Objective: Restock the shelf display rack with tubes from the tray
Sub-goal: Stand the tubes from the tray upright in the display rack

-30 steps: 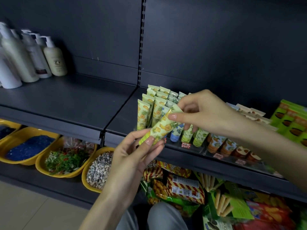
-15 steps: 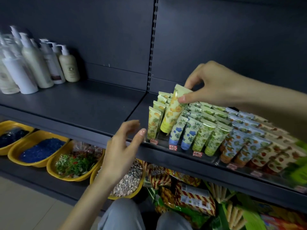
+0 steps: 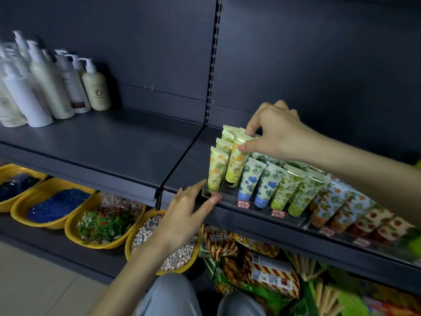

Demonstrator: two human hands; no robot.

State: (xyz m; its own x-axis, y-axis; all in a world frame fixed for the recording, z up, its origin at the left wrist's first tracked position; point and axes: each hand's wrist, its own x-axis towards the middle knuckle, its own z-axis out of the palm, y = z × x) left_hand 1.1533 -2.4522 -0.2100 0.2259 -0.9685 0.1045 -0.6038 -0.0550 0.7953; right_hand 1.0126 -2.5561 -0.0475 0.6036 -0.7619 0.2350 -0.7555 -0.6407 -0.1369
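Right hand (image 3: pixel 276 133) pinches yellow tube (image 3: pixel 237 161) upright; cap down.

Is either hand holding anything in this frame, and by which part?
The right hand pinches a yellow tube by its flat top end. The left hand holds nothing; its fingers touch the display rack's front corner.

The yellow fruit-printed plastic tube (image 3: pixel 237 163) stands cap-down and nearly upright at the front of the second lane from the left in the clear acrylic display rack (image 3: pixel 227 198). The right hand (image 3: pixel 278 135) pinches its flat crimped top. A matching yellow tube (image 3: pixel 216 169) stands just to its left, with more behind. To the right, blue-flowered tubes (image 3: pixel 250 179), green-leafed tubes (image 3: pixel 289 190) and orange-printed tubes (image 3: pixel 328 204) fill their lanes, cap-down and leaning back.
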